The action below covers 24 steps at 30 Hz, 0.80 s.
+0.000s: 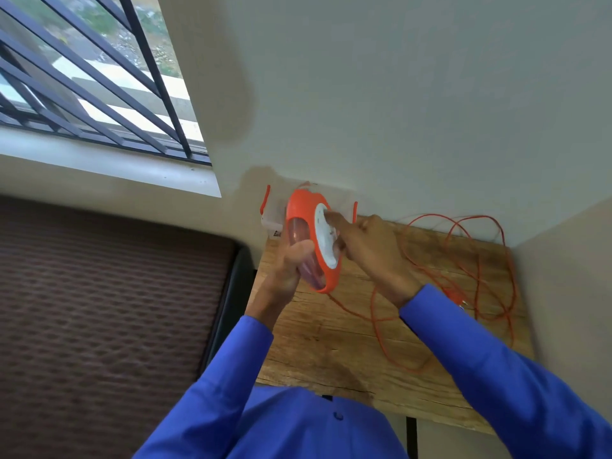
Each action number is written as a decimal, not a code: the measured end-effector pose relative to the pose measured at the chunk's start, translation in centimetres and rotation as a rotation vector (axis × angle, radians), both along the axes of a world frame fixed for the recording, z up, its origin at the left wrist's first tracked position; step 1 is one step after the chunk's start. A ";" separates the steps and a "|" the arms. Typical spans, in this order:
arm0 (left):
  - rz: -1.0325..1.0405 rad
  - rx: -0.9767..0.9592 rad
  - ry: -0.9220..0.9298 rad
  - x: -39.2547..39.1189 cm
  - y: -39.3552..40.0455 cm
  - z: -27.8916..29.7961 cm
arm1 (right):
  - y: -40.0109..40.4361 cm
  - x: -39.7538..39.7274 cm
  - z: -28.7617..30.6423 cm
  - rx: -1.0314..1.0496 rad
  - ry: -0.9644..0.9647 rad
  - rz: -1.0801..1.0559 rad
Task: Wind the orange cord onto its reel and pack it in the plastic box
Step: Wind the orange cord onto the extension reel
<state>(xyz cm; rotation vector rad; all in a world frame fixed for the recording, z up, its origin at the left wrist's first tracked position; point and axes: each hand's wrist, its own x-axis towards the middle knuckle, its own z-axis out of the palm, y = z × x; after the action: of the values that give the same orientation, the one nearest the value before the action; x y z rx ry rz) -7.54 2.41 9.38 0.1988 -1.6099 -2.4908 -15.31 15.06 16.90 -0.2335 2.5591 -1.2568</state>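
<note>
The reel (314, 240) was up off the wooden table (331, 339), orange rim toward me, white face turned to the right. I had my left hand (286, 270) clenched round its clear body to steady it, so the face stayed reachable. My right hand (361, 241) sat against that white face, fingers curled onto what I took for the winding knob, though blur hid the exact grip. The orange cord (463, 260) ran from the reel's lower edge and lay in loose loops across the table's right side, mostly unwound, I judged. The plastic box (273, 217), orange-clipped, waited just behind the reel, against the wall.
</note>
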 end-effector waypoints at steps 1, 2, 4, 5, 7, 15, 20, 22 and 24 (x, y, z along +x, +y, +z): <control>-0.005 0.003 -0.013 0.1 -0.2 0.0 | -0.1 0.6 -0.2 -0.066 -0.098 -0.020; 0.019 0.007 -0.007 0.0 -0.3 0.2 | 0.0 1.2 -0.5 -0.126 -0.146 -0.011; 0.024 0.068 0.026 0.0 -0.7 0.1 | 0.5 2.1 -0.9 -0.172 -0.086 0.099; 0.018 0.135 0.038 0.0 -1.0 0.2 | 0.8 2.6 -0.9 -0.154 -0.010 0.182; 0.042 0.261 0.036 0.1 -1.2 0.6 | 1.5 3.0 -0.8 -0.019 0.243 0.371; -0.142 0.471 -0.148 0.1 -1.2 -0.6 | 4.3 0.2 1.3 0.459 0.845 1.074; -0.273 0.530 -0.298 -0.1 -1.2 -1.7 | 4.9 -1.7 2.4 0.689 1.067 1.294; -0.353 0.574 -0.319 -0.2 -0.9 -2.3 | 4.7 -2.0 2.5 0.685 1.076 1.267; -0.422 0.634 -0.190 0.0 -0.3 -1.9 | 4.4 -1.7 2.6 0.561 0.904 1.032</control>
<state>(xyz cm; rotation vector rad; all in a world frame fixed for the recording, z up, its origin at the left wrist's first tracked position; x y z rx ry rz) -7.58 2.09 7.43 0.1900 -0.9229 -3.3407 -16.98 19.46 19.52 -1.9918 2.5230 0.0146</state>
